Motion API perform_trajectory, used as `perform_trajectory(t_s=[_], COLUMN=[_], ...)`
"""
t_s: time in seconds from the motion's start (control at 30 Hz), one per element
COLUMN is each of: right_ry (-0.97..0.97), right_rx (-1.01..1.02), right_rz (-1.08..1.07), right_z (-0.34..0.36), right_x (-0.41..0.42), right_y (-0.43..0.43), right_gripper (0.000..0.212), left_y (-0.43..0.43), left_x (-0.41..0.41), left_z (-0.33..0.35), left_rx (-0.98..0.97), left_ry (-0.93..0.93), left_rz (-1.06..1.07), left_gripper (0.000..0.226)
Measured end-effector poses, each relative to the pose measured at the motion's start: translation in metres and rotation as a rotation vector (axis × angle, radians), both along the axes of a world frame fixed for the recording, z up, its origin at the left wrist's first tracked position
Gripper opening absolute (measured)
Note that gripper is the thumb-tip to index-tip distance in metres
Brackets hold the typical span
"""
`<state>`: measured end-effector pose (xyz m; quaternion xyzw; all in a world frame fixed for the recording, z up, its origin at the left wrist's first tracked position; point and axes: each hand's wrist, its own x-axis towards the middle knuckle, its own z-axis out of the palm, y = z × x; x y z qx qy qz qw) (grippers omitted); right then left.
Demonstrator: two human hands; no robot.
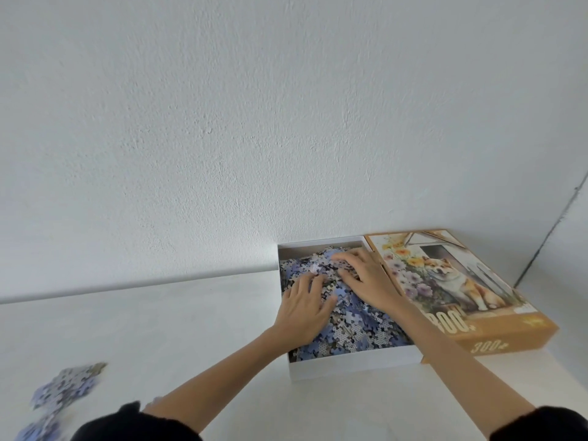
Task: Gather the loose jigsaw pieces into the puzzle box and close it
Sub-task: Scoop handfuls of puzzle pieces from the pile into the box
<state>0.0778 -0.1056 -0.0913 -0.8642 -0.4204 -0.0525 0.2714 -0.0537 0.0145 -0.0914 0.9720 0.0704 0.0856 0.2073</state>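
Lower right of centre in the frame, we find the puzzle box (pixel 350 369), a shallow white tray standing open on the table (pixel 165 329), with its far edge against the wall (pixel 222 122). It is heaped with jigsaw pieces (pixel 362 334), mostly blue, grey and white.

Both hands lie on that heap, inside the tray's walls. The left hand (pixel 305 310) rests palm down on the left part of the pile, its fingers stretched and spread, pointing toward the upper right. The right hand (pixel 366 278) lies further back and to the right, near the tray's far right corner. It is also palm down, with fingers fanned and slightly bent onto the pieces. Neither hand is closed round anything that we can see. Whether a piece is caught beneath a palm, we cannot tell.

Just beside the tray on the right, touching its long side, lies the lid (pixel 477 281), orange-edged and face up, printed with a dog among flowers.

Well apart from the box, at the lower left of the frame, a blurred cluster of loose pieces (pixel 68 385) lies on the table. Black sleeves (pixel 133 424) show along the bottom edge.
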Motion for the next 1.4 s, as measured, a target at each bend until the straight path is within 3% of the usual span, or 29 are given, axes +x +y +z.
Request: perform_trajectory(t_s=[0.1,0.17,0.27,0.37,0.53,0.63,0.67,0.77,0.8,0.9,0.97,1.03,1.13,1.27,1.4], right_ry=[-0.007,-0.017,-0.098,-0.097,-0.104,-0.102,-0.101,-0.104,-0.106,-0.092,-0.11,-0.107,-0.132,-0.224,-0.222], right_rx=[-0.044,0.053,0.24,0.252,0.111,0.096,0.106,0.188,0.191,0.024,-0.099,-0.132,-0.092,0.06,0.211], right_rz=[-0.017,-0.029,-0.057,-0.035,-0.017,-0.089,-0.108,-0.135,-0.125,-0.04,-0.016,-0.059,-0.133,-0.217,-0.262], right_z=[-0.003,-0.003,0.0,0.002,-0.004,-0.004,-0.005,-0.005,-0.002,-0.002,-0.005,-0.007,-0.006,-0.003,0.002], right_x=[0.005,0.007,0.006,0.004,0.0,-0.001,-0.001,0.001,0.0,-0.002,-0.001,0.0,-0.004,-0.006,-0.004], right_y=[0.008,0.008,0.002,-0.003,0.004,0.006,0.005,0.001,0.0,0.002,0.005,0.007,0.01,0.009,0.002], right_gripper=[0.034,0.03,0.025,0.022,0.023,0.024,0.023,0.024,0.026,0.051,0.066,0.045,0.036,0.026,0.019], left_y=[0.003,0.007,0.015,0.012,0.008,0.022,0.024,0.027,0.028,0.021,0.013,0.01,0.021,0.033,0.02], left_x=[0.007,0.015,0.022,0.017,0.006,0.017,0.021,0.029,0.03,0.025,0.018,0.014,0.02,0.03,0.027], left_z=[0.001,0.005,0.011,0.011,0.0,-0.003,-0.002,0.005,0.007,0.012,0.009,0.006,0.008,0.01,0.014], left_rx=[0.097,0.133,0.17,0.177,0.235,0.235,0.234,0.252,0.239,0.18,0.181,0.269,0.344,0.356,0.216], left_ry=[0.008,-0.004,-0.113,-0.197,0.024,0.017,0.017,0.023,-0.019,-0.12,-0.069,0.049,0.132,0.171,-0.025], left_rz=[0.058,0.1,0.082,0.03,-0.065,-0.003,0.013,0.046,0.045,-0.024,-0.096,-0.134,-0.087,-0.016,-0.046], left_gripper=[0.089,0.095,0.083,0.072,0.095,0.109,0.104,0.053,0.048,0.072,0.08,0.089,0.097,0.058,0.042])
